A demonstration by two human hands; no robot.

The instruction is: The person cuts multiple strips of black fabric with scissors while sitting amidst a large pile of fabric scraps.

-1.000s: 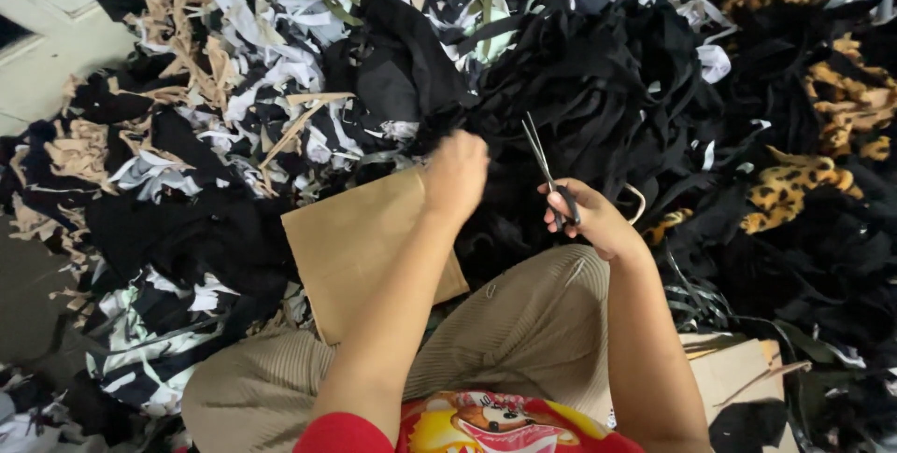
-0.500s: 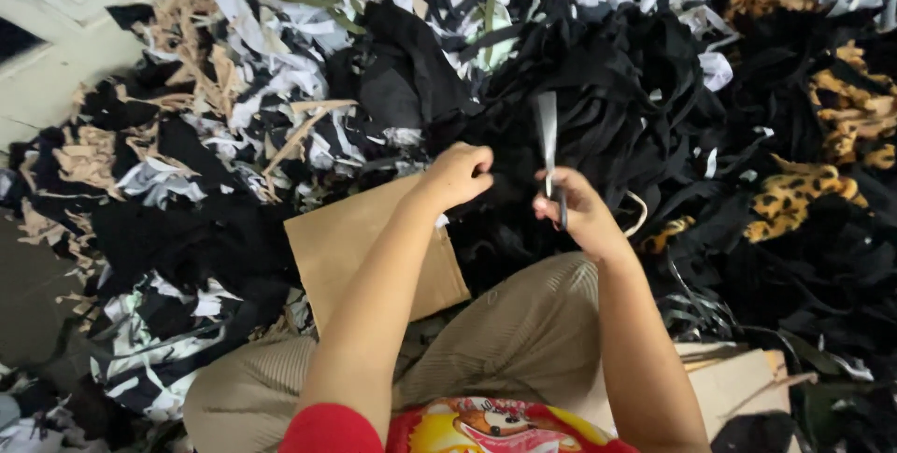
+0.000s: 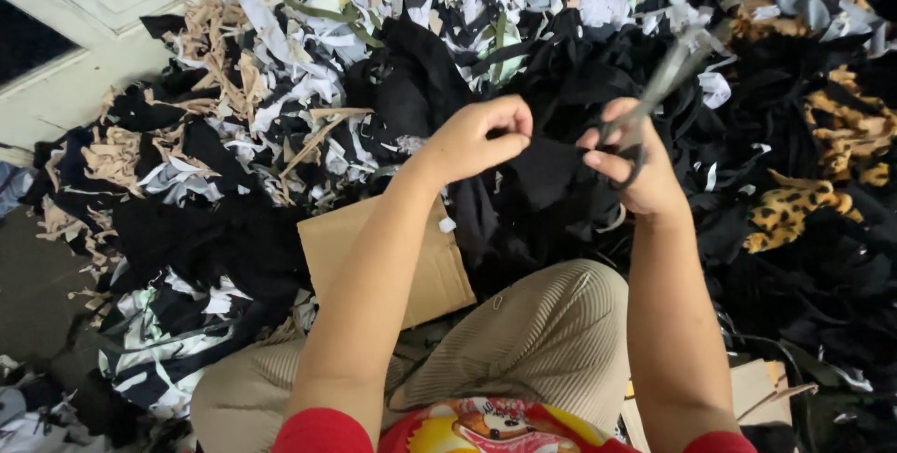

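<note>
On the floor amid a deep heap of fabric scraps [image 3: 280, 135], a seated person in ribbed tan trousers [image 3: 542, 350] works beside a flat brown cardboard sheet [image 3: 439, 266]. The left hand [image 3: 476, 140] pinches a piece of black cloth [image 3: 551, 173]; the right hand [image 3: 631, 168] grips scissors [image 3: 663, 79], blades raised. Beyond the pile stands a white panelled door [image 3: 84, 5].

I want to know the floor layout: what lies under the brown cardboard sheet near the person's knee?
The cardboard rests on black and striped cloth scraps; its lower edge meets the knee. What lies directly beneath is covered.
</note>
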